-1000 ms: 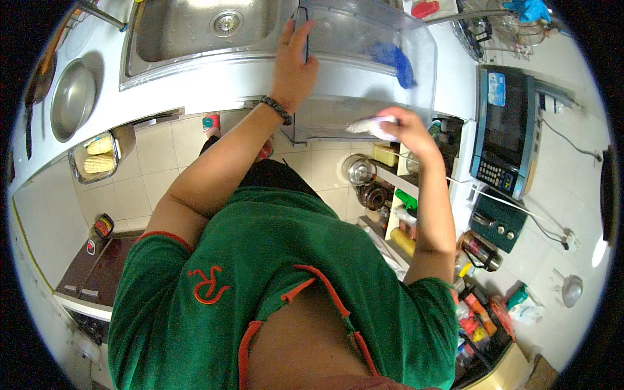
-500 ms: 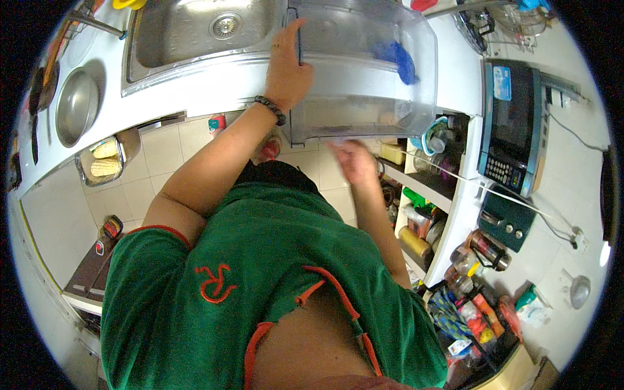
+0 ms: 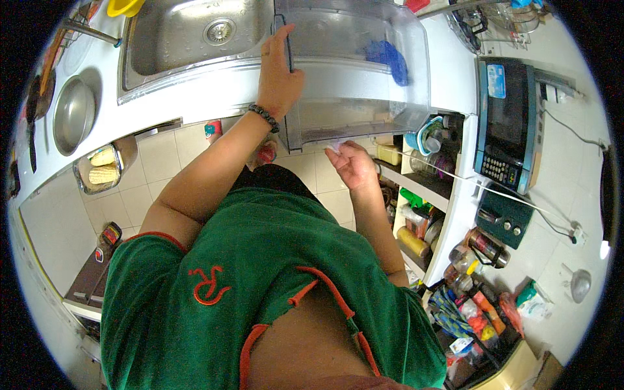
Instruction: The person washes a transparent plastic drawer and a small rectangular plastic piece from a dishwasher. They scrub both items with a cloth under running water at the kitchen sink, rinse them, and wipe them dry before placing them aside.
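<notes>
A large clear plastic bin [image 3: 351,123] sits over the counter's front edge, just right of the sink. My left hand [image 3: 279,81] grips the left rim of the bin, with its fingers stretched up along the rim. Below the bin's near edge is my right hand [image 3: 354,166], palm partly upturned. Thumb and fingertips there pinch a small whitish, thin piece [image 3: 336,148] that I cannot identify. A blue item [image 3: 390,62], perhaps a cloth, shows blurred through the bin's clear wall.
A steel sink [image 3: 169,58] lies at the left, with a metal bowl [image 3: 73,114] farther left. Corn cobs [image 3: 104,167] fill a container below. On the right are a microwave [image 3: 510,123], open shelves [image 3: 422,179] and a taut white cord [image 3: 468,177].
My right hand has turned its palm more upward, and a whitish piece now shows at its fingertips. The bin and my left hand have shifted slightly left in the view.
</notes>
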Available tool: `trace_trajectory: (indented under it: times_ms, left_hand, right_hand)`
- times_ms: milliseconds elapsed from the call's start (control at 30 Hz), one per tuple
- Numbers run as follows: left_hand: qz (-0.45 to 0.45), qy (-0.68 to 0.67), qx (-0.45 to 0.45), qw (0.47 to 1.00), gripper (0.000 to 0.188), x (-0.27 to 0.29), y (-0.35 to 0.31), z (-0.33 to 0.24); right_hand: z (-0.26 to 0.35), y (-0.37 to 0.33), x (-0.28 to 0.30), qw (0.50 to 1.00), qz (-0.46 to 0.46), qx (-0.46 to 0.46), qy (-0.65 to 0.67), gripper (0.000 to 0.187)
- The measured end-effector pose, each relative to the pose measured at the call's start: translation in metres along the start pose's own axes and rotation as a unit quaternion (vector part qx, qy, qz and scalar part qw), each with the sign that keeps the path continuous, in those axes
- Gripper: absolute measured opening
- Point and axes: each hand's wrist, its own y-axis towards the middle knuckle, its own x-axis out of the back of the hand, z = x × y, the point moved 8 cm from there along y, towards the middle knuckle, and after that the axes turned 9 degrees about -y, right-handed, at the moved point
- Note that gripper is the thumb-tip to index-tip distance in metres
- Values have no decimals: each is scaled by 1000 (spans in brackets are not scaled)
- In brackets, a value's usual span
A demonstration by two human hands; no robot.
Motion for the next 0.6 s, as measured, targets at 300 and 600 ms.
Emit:
trace_trajectory:
  times_ms: [300, 600]
  left_hand:
    - [3, -4, 16, 1000, 73, 1, -1, -3]
    - [3, 12, 26, 1000, 72, 4, -4, -6]
  right_hand:
    - [211, -66, -4, 748, -175, 371, -521, 29]
    - [169, 111, 17, 191, -92, 133, -968, 20]
